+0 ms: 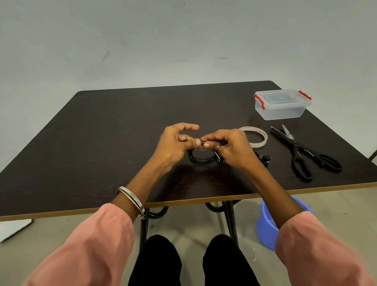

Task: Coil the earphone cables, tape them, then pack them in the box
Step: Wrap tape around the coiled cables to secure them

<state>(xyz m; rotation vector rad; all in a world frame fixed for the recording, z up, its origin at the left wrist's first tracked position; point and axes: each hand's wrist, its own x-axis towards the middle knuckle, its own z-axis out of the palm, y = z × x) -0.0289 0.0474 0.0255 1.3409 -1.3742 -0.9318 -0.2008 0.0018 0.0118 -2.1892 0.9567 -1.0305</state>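
Note:
A black coiled earphone cable (pixel 201 159) hangs between my two hands just above the dark table (pixel 104 137). My left hand (pixel 176 144) pinches the top of the coil with thumb and finger. My right hand (pixel 230 147) pinches the same spot from the right, a ring on one finger. Black earbuds (pixel 265 159) lie on the table beside my right wrist. A roll of clear tape (pixel 256 136) lies just behind my right hand. The clear plastic box (pixel 281 105) with red clips stands shut at the back right.
Black scissors (pixel 306 152) lie open to the right of the tape, blades pointing away. A blue bucket (pixel 268 225) stands on the floor under the table's right front. The table's front edge (pixel 188 201) runs just below my forearms.

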